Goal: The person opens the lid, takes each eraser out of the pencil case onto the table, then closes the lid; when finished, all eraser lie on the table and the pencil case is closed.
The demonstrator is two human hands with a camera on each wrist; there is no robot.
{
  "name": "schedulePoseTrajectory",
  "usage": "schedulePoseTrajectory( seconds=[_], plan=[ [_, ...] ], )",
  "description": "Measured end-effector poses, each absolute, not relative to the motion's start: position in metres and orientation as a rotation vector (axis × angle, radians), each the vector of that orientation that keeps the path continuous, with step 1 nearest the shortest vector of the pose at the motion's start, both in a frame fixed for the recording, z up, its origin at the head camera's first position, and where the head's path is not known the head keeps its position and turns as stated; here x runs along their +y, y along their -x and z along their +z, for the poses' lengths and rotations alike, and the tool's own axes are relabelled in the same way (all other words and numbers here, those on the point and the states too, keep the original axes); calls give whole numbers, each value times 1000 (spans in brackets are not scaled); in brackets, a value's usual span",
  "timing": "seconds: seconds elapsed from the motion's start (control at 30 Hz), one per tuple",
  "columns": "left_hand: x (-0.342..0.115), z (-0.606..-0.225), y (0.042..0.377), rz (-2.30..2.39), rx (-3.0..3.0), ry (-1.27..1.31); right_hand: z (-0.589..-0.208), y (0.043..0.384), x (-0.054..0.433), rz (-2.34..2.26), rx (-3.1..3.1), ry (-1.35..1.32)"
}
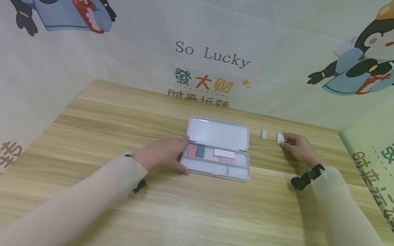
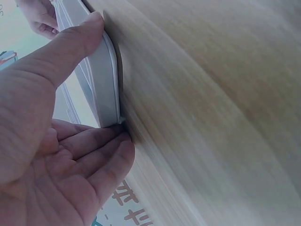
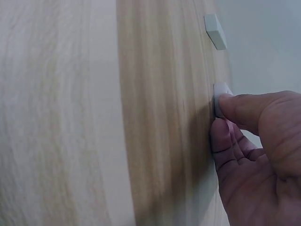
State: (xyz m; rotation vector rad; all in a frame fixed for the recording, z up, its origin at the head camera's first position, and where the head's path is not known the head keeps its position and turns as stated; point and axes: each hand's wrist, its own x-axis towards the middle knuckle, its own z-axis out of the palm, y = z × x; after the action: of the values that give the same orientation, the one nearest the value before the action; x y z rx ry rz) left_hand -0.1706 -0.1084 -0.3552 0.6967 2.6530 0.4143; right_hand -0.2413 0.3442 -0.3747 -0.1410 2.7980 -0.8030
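Note:
A pale pencil case point(image 1: 218, 134) lies open on the wooden table, its lid tipped back toward the wall. My left hand point(image 1: 163, 153) holds its left end, thumb at the front corner and fingers near the hinge side. In the left wrist view the thumb and fingers span the end of the case point(image 2: 107, 80). To the right, my right hand point(image 1: 300, 147) pinches a small white eraser point(image 1: 279, 138) between thumb and fingers, close over the tabletop. A pale green eraser point(image 1: 263, 134) lies between that hand and the case.
Inside the case's rear compartment are a pink block point(image 1: 192, 150), a blue-grey block point(image 1: 200, 151), a white block point(image 1: 224, 153) and a small pink block point(image 1: 226, 160). A printed cloth point(image 1: 277, 68) hangs along the back and sides of the table point(image 1: 184, 212).

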Motion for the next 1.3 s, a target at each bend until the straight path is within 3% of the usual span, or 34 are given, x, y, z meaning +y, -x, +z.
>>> schedulePoseTrajectory(
  seconds=[0.97, 1.3],
  plan=[
    [-105, -354, 169, 406, 2655, -666, -372, 231, 343, -892, 2781, 80],
    [-105, -355, 168, 414, 2652, -666, -368, 209, 304, -940, 3103, 526]
  ],
)
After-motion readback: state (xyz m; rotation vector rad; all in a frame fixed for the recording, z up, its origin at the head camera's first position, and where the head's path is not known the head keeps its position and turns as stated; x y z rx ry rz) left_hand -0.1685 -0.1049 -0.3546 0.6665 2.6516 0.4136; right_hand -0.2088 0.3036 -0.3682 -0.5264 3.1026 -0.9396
